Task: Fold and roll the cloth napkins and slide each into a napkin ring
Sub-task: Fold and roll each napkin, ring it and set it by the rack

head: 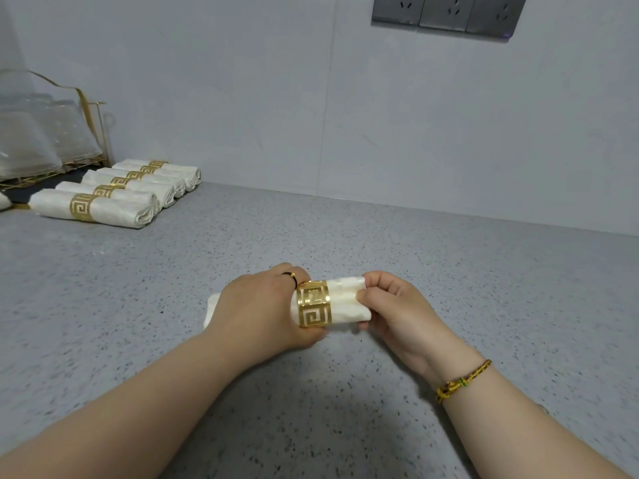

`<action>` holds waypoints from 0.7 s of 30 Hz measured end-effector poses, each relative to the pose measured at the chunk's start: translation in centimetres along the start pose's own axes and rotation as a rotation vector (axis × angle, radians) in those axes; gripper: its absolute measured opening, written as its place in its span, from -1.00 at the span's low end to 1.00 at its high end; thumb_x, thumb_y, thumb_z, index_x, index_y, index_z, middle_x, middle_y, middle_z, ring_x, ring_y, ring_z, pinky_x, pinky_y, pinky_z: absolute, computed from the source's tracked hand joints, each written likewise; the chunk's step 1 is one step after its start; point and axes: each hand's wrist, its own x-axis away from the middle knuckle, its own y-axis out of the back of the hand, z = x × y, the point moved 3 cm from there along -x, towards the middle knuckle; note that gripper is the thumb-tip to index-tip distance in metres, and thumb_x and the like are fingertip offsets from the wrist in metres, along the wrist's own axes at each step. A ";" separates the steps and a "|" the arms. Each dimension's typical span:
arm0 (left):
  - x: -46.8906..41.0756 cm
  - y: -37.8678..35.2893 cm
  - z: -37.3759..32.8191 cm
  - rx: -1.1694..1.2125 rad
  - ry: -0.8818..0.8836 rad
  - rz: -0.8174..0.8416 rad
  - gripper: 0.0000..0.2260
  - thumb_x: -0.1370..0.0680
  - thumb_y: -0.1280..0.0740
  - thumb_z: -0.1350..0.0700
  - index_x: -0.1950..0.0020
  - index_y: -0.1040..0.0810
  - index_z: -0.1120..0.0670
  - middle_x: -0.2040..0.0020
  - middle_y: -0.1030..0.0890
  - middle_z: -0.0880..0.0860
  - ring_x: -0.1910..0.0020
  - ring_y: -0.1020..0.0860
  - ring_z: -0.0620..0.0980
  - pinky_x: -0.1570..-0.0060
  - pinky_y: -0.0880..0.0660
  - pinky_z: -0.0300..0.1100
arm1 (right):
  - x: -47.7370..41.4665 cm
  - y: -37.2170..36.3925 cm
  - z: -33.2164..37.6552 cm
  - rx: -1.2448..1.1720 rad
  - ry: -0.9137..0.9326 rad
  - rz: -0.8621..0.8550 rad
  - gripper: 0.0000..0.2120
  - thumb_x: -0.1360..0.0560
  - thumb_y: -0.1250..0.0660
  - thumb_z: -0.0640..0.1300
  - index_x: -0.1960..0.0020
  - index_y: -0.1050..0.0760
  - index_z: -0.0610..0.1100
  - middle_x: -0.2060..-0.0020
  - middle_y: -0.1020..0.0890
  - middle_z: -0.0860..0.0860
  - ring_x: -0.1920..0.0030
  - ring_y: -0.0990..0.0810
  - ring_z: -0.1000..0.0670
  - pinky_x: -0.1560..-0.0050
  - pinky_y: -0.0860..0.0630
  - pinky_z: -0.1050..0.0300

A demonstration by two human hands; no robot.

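A rolled white cloth napkin (347, 302) lies across the grey speckled counter (484, 278) in front of me. A gold napkin ring (314, 303) with a Greek-key cutout sits around it, right of its middle. My left hand (257, 307) wraps the roll just left of the ring, fingers curled against the ring's edge. My right hand (394, 307) pinches the roll's right end. The napkin's left end (211, 307) pokes out past my left hand.
Several rolled napkins (114, 193) in gold rings lie side by side at the back left. Behind them stands a gold wire rack (91, 133) holding clear plastic-wrapped items. A pale wall with grey sockets (446, 12) bounds the counter's far edge.
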 end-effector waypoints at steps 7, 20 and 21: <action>-0.2 0.6 1.0 -0.044 0.012 0.006 -0.60 -0.34 -0.35 -0.26 -0.11 -0.41 -0.16 0.05 -0.48 -0.18 0.10 -0.49 -0.14 0.33 -0.18 -0.48 | -0.3 1.2 0.2 -0.069 -0.054 -0.033 -0.77 -0.49 -0.11 -0.44 0.27 -0.40 -0.23 0.42 -0.47 -0.09 0.43 -0.37 -0.01 0.57 -0.40 0.33; -0.1 0.3 1.8 -0.126 0.033 0.118 -0.50 -0.31 -0.34 -0.33 -0.16 -0.37 -0.16 0.10 -0.44 -0.19 0.15 -0.43 -0.15 0.34 -0.27 -0.34 | 1.1 0.4 1.7 1.038 0.231 0.018 -0.36 -0.38 -0.41 0.00 -0.36 -0.20 0.10 -0.13 -0.28 0.23 -0.18 -0.19 0.20 -0.27 -0.10 0.24; -0.1 0.2 1.7 -0.124 0.024 0.141 -0.42 -0.30 -0.34 -0.34 -0.24 -0.33 -0.17 0.02 -0.47 -0.19 0.08 -0.46 -0.15 0.27 -0.30 -0.31 | 1.2 -0.1 1.5 1.186 0.294 0.055 -0.35 -0.38 -0.40 0.02 -0.38 -0.19 0.10 -0.14 -0.30 0.21 -0.19 -0.17 0.19 -0.29 -0.04 0.24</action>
